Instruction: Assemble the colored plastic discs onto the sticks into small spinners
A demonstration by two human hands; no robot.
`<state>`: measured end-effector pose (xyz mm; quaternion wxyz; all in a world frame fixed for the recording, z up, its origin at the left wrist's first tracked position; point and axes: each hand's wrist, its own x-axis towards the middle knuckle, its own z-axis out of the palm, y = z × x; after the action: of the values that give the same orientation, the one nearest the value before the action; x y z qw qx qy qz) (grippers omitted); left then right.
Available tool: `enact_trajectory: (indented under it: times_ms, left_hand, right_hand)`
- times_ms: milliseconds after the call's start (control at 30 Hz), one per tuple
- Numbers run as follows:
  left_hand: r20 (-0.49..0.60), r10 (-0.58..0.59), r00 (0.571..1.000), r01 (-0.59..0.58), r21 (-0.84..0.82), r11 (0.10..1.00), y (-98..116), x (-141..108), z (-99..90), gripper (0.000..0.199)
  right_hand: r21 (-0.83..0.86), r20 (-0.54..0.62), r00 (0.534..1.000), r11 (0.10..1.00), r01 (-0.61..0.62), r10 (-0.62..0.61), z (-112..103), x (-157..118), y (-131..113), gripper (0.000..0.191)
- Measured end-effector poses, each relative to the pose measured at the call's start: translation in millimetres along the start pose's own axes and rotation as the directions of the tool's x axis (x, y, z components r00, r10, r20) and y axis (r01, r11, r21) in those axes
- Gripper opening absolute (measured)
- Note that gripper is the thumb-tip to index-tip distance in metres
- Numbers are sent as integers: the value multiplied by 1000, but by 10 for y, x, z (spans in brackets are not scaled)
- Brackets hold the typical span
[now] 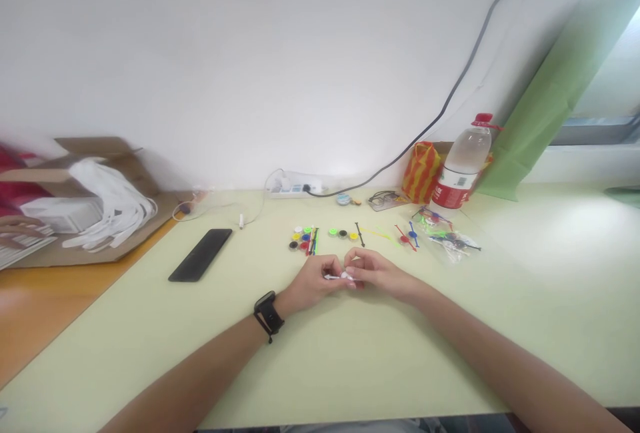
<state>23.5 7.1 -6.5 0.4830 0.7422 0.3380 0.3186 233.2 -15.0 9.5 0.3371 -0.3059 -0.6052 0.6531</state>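
Note:
Between my two hands is a small white plastic spinner piece (345,276), with a white arrow pointer (331,278) sticking out to the left. The fingers of my left hand (320,278) pinch its left side. My right hand (373,270) grips the same piece from the right, so my fingers cover part of it. Just beyond my hands lie several small coloured discs (301,238) with thin coloured arrows (313,240) beside them. Farther right are a black disc (343,234), a black arrow (360,234) and a red arrow (405,238).
A black phone (201,255) lies to the left. Along the wall are a power strip (290,189), a large bottle (461,170) and a striped bag (421,173). Clear plastic bags of parts (453,243) lie right. At far left, another person's hand (20,228) is near a cardboard box (107,246).

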Motion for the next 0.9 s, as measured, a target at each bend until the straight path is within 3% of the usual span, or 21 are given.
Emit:
enact_trajectory:
  times_ms: [333, 467, 733, 900]
  left_hand:
    - [5, -9, 1000, 9, -39, 999, 120, -3, -11, 38]
    - [-29, 3, 1000, -2, 16, 1000, 135, -6, 4, 35]
    - [-17, 35, 999, -33, 104, 994, 155, -10, 5, 29]
    - [0, 111, 994, -109, 205, 973, 120, -15, -15, 28]
  right_hand:
    - [103, -79, 995, 993, -59, 68, -73, 13, 46, 35]
    - [123, -116, 989, 990, -75, 90, -95, 18, 55, 38]
    - [-27, -109, 990, 996, -90, 87, -143, 6, 7, 36]
    - [-201, -7, 998, 977, -68, 68, -199, -36, -88, 26]
